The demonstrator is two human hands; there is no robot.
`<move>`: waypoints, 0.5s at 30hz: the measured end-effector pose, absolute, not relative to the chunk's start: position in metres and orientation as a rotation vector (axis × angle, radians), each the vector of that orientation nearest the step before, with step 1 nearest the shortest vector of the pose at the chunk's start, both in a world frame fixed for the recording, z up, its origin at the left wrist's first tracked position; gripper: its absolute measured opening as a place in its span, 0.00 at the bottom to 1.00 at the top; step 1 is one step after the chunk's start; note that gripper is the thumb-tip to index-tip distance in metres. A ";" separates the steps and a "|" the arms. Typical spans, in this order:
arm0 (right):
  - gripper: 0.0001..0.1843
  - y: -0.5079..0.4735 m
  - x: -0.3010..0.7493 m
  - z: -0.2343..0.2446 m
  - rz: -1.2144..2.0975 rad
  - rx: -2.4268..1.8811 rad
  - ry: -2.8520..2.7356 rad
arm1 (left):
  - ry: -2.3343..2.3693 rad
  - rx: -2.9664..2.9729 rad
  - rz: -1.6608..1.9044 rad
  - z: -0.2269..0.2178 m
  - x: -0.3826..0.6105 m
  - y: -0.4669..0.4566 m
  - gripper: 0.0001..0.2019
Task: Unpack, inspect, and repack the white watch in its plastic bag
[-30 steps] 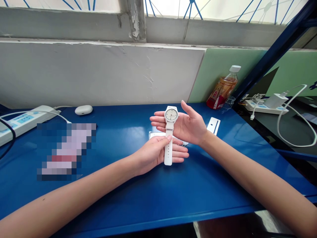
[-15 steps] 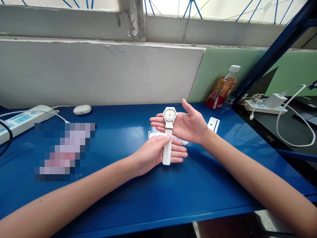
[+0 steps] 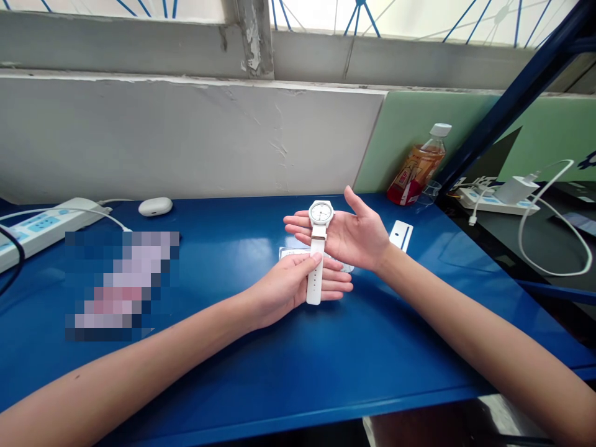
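Observation:
A white wristwatch (image 3: 321,213) is stretched out lengthwise over both palms, its round dial facing up. My left hand (image 3: 291,282) pinches the holed strap under its thumb, with the other fingers extended beneath the band. Palm up and fingers outstretched, my right hand (image 3: 356,239) lies under the watch case and the buckle. Its thumb points upward, away from the watch. Partly hidden behind the hands, a clear packet (image 3: 293,252) rests on the blue desk (image 3: 261,379).
A white card-like piece (image 3: 401,236) lies beyond my right wrist. At the back right a drink bottle (image 3: 416,171) leans by a blue post. On the left are a power strip (image 3: 51,226), a white earbud case (image 3: 155,207) and a blurred-out object (image 3: 123,282) with a cable.
Both hands keep their hold, with the watch shifting very slightly up and to the right. Everything else stays as it was.

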State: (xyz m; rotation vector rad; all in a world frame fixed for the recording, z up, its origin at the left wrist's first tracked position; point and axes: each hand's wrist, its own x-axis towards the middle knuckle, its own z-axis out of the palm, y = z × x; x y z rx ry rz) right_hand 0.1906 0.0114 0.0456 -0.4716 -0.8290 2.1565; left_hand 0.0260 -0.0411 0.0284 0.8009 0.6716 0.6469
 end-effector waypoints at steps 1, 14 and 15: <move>0.45 0.012 0.191 0.045 2.159 -0.481 -0.836 | 0.674 0.811 0.658 0.029 0.026 -0.041 0.15; 0.39 0.013 0.196 0.045 2.121 -0.446 -1.014 | 0.601 0.794 0.565 0.029 0.021 -0.035 0.16; 0.39 0.012 0.196 0.046 2.115 -0.448 -1.022 | 0.601 0.791 0.558 0.029 0.021 -0.035 0.17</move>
